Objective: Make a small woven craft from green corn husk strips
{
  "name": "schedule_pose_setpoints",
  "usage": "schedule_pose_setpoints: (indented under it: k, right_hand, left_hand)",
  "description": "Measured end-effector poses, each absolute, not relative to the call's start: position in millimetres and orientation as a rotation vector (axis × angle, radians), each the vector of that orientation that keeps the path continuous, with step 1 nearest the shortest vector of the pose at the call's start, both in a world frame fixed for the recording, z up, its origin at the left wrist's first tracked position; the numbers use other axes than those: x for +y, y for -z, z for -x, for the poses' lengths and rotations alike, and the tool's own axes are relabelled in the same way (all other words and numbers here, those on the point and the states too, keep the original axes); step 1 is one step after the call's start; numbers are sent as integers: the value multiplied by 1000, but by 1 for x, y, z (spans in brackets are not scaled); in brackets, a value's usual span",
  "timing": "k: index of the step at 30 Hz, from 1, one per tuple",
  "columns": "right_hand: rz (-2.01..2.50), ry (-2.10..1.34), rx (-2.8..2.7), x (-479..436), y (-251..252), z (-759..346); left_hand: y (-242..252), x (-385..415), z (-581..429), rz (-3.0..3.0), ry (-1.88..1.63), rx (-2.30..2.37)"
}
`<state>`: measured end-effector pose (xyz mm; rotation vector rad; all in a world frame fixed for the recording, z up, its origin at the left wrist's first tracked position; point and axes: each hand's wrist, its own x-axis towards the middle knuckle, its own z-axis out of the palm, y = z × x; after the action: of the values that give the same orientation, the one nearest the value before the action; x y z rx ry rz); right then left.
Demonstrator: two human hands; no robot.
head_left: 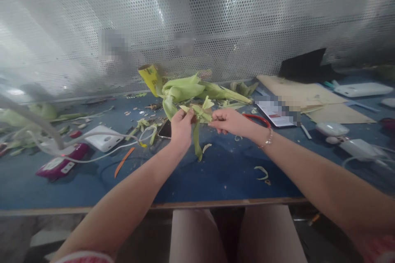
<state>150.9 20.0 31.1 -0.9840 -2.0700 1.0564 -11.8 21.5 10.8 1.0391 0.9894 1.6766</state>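
Note:
My left hand (181, 126) and my right hand (230, 122) meet above the blue table (216, 172), both closed on a small woven piece of green leaf strips (200, 113). One long strip (197, 144) hangs down from it toward the table. My right wrist wears a thin bracelet (268, 139). Just behind the hands lies a bundle of green leaves (197, 88) beside a yellow cardboard tube (150, 77).
A perforated metal screen (197, 20) walls off the back. On the left lie a white power bank (103, 139), a magenta device (61, 164), white cables and an orange strip (123, 161). A phone (165, 130), red-handled tool (257, 119), cardboard sheets (308, 96) and white devices lie right.

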Motion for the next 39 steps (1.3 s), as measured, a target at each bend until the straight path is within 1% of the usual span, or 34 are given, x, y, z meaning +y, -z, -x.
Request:
schedule_pose_setpoints:
  k: [4, 8, 12, 16, 21, 26, 30, 39]
  right_hand:
    - [1009, -1096, -2119, 23, -33, -155]
    - [946, -976, -2084, 29, -32, -159]
    - [833, -862, -1983, 30, -28, -153]
    - [988, -764, -1964, 27, -25, -147]
    - [1045, -919, -1843, 28, -23, -148]
    - [942, -1055, -1713, 28, -21, -147]
    - [927, -1045, -1667, 25, -21, -145]
    - [781, -1186, -1696, 35, -18, -150]
  left_hand:
    - [-10, 21, 14, -1141, -1682, 983]
    - [-11, 18, 15, -1272, -1682, 1054]
    - [-15, 8, 8, -1254, -1492, 1096]
    - [-16, 3, 2, -1164, -1366, 1018]
    - [-14, 7, 5, -1212, -1255, 987]
    - [-18, 6, 7, -1309, -1286, 934]
    - [-22, 5, 6, -1360, -1322, 924]
    - [-15, 10, 5, -1253, -1393, 960]
